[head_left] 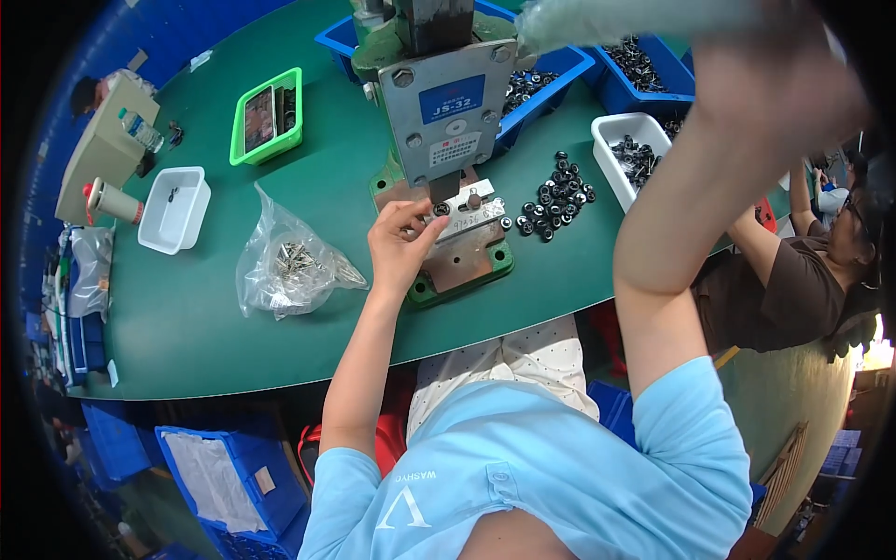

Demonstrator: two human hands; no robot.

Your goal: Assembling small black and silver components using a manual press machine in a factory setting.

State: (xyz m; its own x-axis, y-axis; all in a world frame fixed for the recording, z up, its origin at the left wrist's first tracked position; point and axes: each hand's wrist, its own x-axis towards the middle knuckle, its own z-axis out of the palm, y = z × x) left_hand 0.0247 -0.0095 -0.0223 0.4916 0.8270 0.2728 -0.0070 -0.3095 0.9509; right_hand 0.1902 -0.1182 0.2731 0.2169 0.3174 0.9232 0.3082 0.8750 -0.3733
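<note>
A hand press (439, 103) with a grey front plate stands on a green base (462, 266) on the green table (187, 317). My left hand (399, 245) rests at the base's left side, its thumb and fingers pinching a small black ring-shaped part (441, 209) on the metal fixture (471, 217) under the ram. My right hand (761, 84) is raised high at the upper right, blurred, around the wrapped press lever (607, 19). A loose heap of small black round parts (557, 196) lies just right of the press.
A clear bag of metal pieces (289, 266) lies left of the press. Behind it stand a white tub (175, 209), a green tray (268, 117), a white bin (630, 149) and blue bins (644, 70) of parts. Another person (793, 271) sits at the right.
</note>
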